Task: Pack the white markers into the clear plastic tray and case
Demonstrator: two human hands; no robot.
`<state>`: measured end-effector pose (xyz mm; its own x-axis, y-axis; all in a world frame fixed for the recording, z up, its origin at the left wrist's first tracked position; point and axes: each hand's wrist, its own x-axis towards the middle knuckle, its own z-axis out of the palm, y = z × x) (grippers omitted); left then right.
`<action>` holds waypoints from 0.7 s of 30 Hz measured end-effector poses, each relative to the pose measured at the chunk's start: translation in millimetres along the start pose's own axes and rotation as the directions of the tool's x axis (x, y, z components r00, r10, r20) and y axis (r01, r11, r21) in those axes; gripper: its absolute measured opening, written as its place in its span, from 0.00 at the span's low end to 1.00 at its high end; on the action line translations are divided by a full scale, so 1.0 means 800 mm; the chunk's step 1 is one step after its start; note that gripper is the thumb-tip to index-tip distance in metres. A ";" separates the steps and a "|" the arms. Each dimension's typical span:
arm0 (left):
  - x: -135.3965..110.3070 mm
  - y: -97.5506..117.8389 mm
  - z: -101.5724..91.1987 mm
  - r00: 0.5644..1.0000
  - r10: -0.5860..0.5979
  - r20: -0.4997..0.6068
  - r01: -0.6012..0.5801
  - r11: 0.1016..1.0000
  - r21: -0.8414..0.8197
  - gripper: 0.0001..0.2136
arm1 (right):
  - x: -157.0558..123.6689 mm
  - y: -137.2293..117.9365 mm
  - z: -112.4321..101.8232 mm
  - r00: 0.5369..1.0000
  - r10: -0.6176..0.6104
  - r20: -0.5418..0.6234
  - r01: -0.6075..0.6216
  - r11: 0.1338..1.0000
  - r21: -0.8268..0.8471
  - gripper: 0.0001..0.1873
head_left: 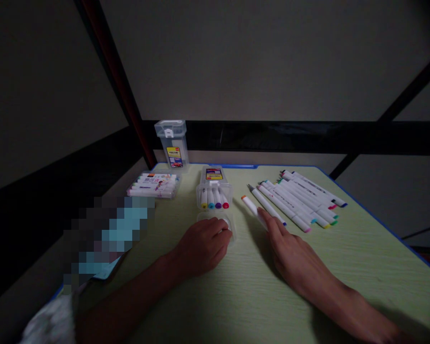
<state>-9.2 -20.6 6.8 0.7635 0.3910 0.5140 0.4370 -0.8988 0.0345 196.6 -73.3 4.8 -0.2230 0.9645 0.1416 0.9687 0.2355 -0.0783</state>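
My left hand [202, 246] rests on the pale green table [361, 267] with its fingers curled round a clear plastic lid [220, 223]. Just beyond the lid lies an open clear marker case [214, 188] on its side, with several markers showing coloured caps. My right hand [290, 251] lies flat, fingers stretched out, its fingertips touching a white marker with an orange tip [252, 208]. A row of several loose white markers [301, 203] lies to the right of that hand.
A clear marker box [172, 143] stands upright at the table's back left edge. A flat clear case of markers [154, 185] lies in front of it. A blurred-out patch [107, 236] covers the left edge. The table has a blue rim.
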 end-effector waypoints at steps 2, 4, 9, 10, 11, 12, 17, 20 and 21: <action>0.000 0.000 0.000 1.000 -0.002 0.002 0.002 1.000 0.004 0.08 | 0.000 0.000 -0.001 1.000 -0.006 -0.015 0.006 1.000 0.000 0.40; 0.000 0.001 -0.001 1.000 -0.002 -0.008 0.002 1.000 0.002 0.08 | 0.000 -0.001 -0.001 1.000 -0.016 -0.019 0.016 1.000 -0.005 0.40; -0.001 0.001 -0.001 0.989 -0.037 -0.146 0.035 0.999 -0.017 0.08 | 0.000 0.000 -0.002 0.996 -0.073 -0.045 0.076 0.995 0.067 0.32; -0.002 0.001 -0.001 0.983 -0.063 -0.171 0.059 0.998 -0.026 0.10 | 0.001 0.000 -0.003 0.994 -0.091 -0.053 0.096 0.991 0.099 0.28; -0.002 0.001 -0.001 0.978 -0.095 -0.187 0.089 0.995 -0.039 0.12 | 0.001 0.000 -0.004 0.992 -0.109 -0.057 0.116 0.985 0.131 0.24; -0.003 0.001 0.000 0.972 -0.127 -0.196 0.119 0.991 -0.054 0.13 | 0.001 0.000 -0.004 0.990 -0.125 -0.061 0.133 0.978 0.159 0.21; -0.005 -0.002 0.002 0.965 -0.172 -0.199 0.161 0.985 -0.067 0.16 | 0.001 -0.002 -0.007 0.979 -0.191 -0.077 0.203 0.956 0.211 0.16; -0.004 -0.004 0.005 0.969 -0.109 -0.219 0.109 0.994 -0.014 0.13 | 0.000 -0.003 -0.007 0.967 -0.234 -0.096 0.250 0.943 0.221 0.15; -0.003 -0.004 0.005 0.969 -0.089 -0.229 0.092 0.996 0.001 0.12 | 0.000 -0.003 -0.008 0.963 -0.247 -0.104 0.264 0.939 0.222 0.15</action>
<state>-10.6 -17.8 1.9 0.5924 0.4141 0.6911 0.5058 -0.8588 0.0811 195.2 -74.6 11.1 -0.4424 0.8587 0.2588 0.8262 0.5024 -0.2549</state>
